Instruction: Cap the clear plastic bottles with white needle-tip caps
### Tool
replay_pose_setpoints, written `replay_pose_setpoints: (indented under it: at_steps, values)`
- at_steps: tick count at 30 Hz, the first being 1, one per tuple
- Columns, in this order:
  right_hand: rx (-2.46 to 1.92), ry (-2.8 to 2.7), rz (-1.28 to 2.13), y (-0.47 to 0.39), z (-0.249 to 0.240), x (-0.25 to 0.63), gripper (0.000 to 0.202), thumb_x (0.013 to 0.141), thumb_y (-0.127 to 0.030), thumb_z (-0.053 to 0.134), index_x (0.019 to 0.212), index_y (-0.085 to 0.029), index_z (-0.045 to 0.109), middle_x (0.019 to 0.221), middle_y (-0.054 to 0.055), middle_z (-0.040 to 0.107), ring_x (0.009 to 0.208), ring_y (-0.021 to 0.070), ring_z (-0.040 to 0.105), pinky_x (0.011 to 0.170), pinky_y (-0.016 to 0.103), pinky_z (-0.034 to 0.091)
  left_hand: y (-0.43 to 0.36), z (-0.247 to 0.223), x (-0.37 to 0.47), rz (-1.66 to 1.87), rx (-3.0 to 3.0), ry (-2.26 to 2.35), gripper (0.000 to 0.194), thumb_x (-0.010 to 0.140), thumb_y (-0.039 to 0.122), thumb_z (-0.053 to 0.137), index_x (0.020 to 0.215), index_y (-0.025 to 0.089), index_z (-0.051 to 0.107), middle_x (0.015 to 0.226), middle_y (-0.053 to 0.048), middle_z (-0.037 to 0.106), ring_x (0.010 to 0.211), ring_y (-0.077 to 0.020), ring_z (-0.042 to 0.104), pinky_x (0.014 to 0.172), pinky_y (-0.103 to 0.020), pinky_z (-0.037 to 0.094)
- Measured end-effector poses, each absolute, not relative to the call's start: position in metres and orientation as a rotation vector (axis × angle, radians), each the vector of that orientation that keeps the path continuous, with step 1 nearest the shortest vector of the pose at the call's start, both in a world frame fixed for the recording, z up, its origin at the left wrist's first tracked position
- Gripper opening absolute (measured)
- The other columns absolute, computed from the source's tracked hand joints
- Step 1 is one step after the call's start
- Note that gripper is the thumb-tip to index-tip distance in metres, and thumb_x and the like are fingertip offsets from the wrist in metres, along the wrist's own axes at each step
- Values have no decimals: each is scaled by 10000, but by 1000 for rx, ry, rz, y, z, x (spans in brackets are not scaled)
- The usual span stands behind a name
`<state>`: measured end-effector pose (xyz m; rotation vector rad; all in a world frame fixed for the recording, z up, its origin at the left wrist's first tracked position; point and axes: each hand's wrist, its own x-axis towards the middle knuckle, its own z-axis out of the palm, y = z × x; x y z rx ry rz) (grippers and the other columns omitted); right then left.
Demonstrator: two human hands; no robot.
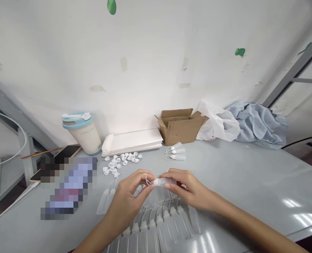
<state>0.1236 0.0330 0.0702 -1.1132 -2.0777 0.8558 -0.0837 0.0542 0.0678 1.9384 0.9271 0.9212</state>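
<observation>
A small translucent plastic bottle point(162, 182) with a white cap and a thin looped strap lies sideways between my hands. My left hand point(131, 193) pinches the cap end between thumb and fingers. Around the bottle's body, my right hand point(188, 186) is closed, thumb below and fingers above. Underneath and in front of both hands lie rows of similar strapped bottles point(159, 228), partly hidden by the hands. Two more bottles point(103, 202) rest left of my left hand. Beyond it is a scatter of loose white caps point(118, 166).
Behind are a stack of white padded envelopes point(134, 140), an open cardboard box point(180, 131), a white plastic bag point(217, 123) and blue cloth point(258, 124). Several small bottles point(178, 151) lie before the box. A tumbler point(84, 135) and phone point(62, 158) are left.
</observation>
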Motion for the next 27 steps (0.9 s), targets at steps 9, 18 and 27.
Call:
replay_pose_setpoints:
  at_steps: [9, 18, 27]
  values:
    - [-1163, -1979, 1035, 29, 66, 122, 214, 936, -289, 391, 1089, -179, 492, 681, -19, 534, 581, 114, 482, 545, 215, 376, 52, 74, -83, 873, 1954, 909, 83, 842, 174, 528, 850, 213, 600, 900, -5, 641, 813, -144, 594, 752, -247, 474]
    - [-1152, -2069, 831, 24, 63, 120, 173, 923, -287, 419, 1043, -178, 482, 664, -31, 493, 512, 95, 386, 505, 215, 308, 51, 79, -84, 699, 1611, 927, 119, 817, 284, 562, 859, 188, 618, 798, -14, 625, 736, -155, 586, 663, -249, 489]
    - [-1101, -1760, 1281, 26, 65, 119, 228, 942, -380, 364, 1017, -173, 423, 622, -55, 451, 559, 98, 400, 523, 208, 318, 51, 77, -81, 842, 1782, 848, 94, 817, 194, 548, 871, 191, 626, 940, -43, 634, 869, -176, 606, 800, -280, 505]
